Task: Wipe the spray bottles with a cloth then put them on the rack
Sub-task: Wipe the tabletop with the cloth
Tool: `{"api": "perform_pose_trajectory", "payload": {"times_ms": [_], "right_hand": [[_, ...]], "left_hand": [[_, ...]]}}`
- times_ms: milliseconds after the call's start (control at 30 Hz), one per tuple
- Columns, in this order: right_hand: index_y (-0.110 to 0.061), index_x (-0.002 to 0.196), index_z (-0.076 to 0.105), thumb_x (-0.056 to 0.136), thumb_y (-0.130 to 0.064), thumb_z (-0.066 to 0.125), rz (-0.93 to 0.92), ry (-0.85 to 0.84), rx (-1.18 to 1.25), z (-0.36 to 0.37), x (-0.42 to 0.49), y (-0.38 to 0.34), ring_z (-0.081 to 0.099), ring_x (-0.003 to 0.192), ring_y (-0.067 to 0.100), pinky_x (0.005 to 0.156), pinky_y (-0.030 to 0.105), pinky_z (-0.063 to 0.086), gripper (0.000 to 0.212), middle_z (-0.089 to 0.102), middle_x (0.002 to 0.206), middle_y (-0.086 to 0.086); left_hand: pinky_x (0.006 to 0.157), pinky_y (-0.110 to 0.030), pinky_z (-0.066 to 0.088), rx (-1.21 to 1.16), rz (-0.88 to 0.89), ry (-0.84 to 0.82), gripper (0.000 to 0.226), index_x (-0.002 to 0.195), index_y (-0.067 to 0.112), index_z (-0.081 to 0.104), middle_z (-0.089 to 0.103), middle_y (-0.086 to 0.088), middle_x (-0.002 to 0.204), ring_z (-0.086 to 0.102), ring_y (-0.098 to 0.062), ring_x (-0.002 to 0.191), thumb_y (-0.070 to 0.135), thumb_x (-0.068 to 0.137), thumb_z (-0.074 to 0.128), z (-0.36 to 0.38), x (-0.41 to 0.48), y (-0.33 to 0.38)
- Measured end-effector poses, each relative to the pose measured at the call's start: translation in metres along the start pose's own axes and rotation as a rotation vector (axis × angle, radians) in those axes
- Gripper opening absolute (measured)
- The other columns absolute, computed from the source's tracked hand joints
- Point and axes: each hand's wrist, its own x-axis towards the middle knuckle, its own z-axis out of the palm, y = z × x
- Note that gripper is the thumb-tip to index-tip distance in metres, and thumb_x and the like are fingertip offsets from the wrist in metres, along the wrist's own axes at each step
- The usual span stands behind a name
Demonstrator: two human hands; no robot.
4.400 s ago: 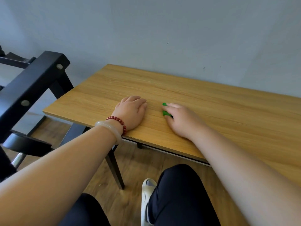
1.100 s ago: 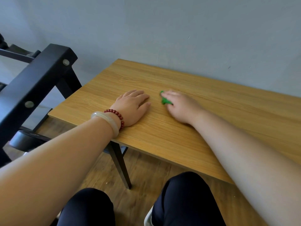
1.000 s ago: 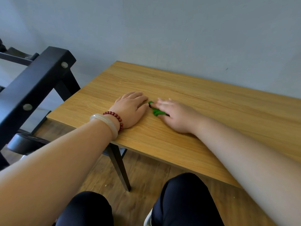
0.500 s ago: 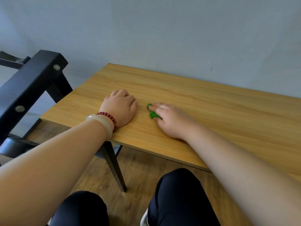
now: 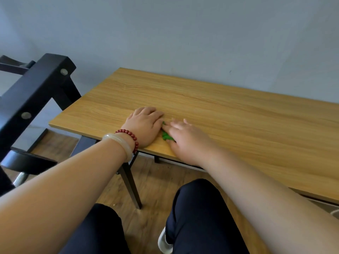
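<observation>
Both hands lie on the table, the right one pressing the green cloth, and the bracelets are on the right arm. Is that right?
Not quite. The head view shows the bracelets on the left arm, not the right. The rest holds: the left hand and the right hand lie on the table, the right one pressing the green cloth.

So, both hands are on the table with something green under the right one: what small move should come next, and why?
Probably close the right hand around the small green piece, likely the cloth, and lift it. It lies on the table under flat fingers, not gripped, and no spray bottle is in view to wipe yet.
</observation>
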Motion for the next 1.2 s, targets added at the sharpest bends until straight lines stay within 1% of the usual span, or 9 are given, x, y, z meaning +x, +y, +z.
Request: {"api": "perform_pose_trajectory", "payload": {"times_ms": [100,200,267,500,733,867,967,1033,1200], "right_hand": [[-0.022,0.155,0.021,0.106,-0.026,0.033,0.162,0.023,0.015,-0.008,-0.025,0.037,0.009,0.15,0.015,0.113,0.026,-0.006,0.05,0.014,0.163,-0.003],[-0.016,0.155,0.024,0.106,-0.025,0.033,0.472,0.051,0.018,-0.019,-0.04,0.078,0.012,0.151,0.018,0.121,0.033,0.005,0.05,0.019,0.163,0.002],[-0.013,0.155,0.025,0.105,-0.024,0.033,0.539,0.078,0.031,-0.015,-0.038,0.073,0.013,0.151,0.02,0.121,0.035,0.01,0.051,0.021,0.163,0.003],[-0.022,0.154,0.024,0.106,-0.026,0.035,0.105,0.049,0.034,-0.001,-0.048,0.009,0.01,0.15,0.015,0.116,0.029,-0.004,0.05,0.018,0.162,-0.004],[-0.01,0.152,0.031,0.105,-0.022,0.035,0.782,0.113,0.029,-0.029,-0.083,0.12,0.027,0.146,0.026,0.118,0.038,0.024,0.049,0.028,0.16,0.008],[-0.014,0.154,0.028,0.104,-0.024,0.035,0.503,0.104,0.063,-0.013,-0.046,0.08,0.019,0.149,0.021,0.122,0.036,0.012,0.051,0.024,0.161,0.003],[-0.022,0.154,0.023,0.106,-0.026,0.034,0.138,0.038,0.029,-0.002,-0.031,0.038,0.011,0.15,0.016,0.116,0.03,-0.005,0.05,0.018,0.162,-0.005],[-0.026,0.154,0.023,0.106,-0.029,0.033,0.095,-0.001,0.02,-0.007,-0.028,0.049,0.013,0.15,0.016,0.118,0.032,-0.004,0.049,0.018,0.162,-0.006],[-0.007,0.142,0.047,0.102,-0.022,0.039,0.679,0.144,0.027,-0.028,-0.029,0.159,0.041,0.137,0.032,0.112,0.035,0.033,0.043,0.043,0.15,0.016]], "left_hand": [[0.12,-0.043,0.015,-0.004,-0.001,-0.011,0.046,0.151,0.031,0.035,0.028,0.005,0.159,0.016,-0.02,0.148,0.04,0.106,0.026,-0.001,-0.002,0.001],[0.12,-0.044,0.016,0.021,0.0,-0.01,0.047,0.151,0.03,0.035,0.029,0.004,0.159,0.017,-0.021,0.148,0.04,0.106,0.026,-0.003,-0.004,0.003],[0.119,-0.046,0.017,0.033,-0.001,-0.016,0.047,0.151,0.03,0.035,0.029,0.003,0.159,0.018,-0.022,0.148,0.041,0.106,0.026,-0.004,-0.005,0.004],[0.121,-0.046,0.012,0.052,0.0,-0.005,0.047,0.151,0.03,0.036,0.03,0.002,0.159,0.019,-0.024,0.148,0.04,0.106,0.026,-0.004,-0.009,0.006],[0.123,-0.045,0.007,0.082,0.02,-0.015,0.049,0.152,0.027,0.032,0.027,0.001,0.161,0.016,-0.024,0.15,0.041,0.106,0.025,-0.003,-0.01,0.009],[0.122,-0.042,0.003,0.113,0.035,-0.044,0.05,0.153,0.026,0.031,0.027,0.0,0.161,0.016,-0.024,0.15,0.043,0.106,0.027,-0.006,-0.009,0.011],[0.119,-0.045,0.019,0.157,0.03,-0.049,0.052,0.151,0.026,0.035,0.035,-0.001,0.156,0.026,-0.025,0.145,0.048,0.104,0.029,-0.011,-0.003,0.013],[0.115,-0.046,0.025,0.186,0.033,-0.055,0.054,0.149,0.027,0.037,0.038,-0.001,0.152,0.031,-0.027,0.142,0.052,0.102,0.029,-0.014,0.005,0.013],[0.119,-0.049,0.018,0.166,0.05,-0.121,0.056,0.153,0.033,0.029,0.017,0.003,0.164,0.017,-0.026,0.15,0.056,0.102,0.028,-0.014,0.027,0.018]]}}
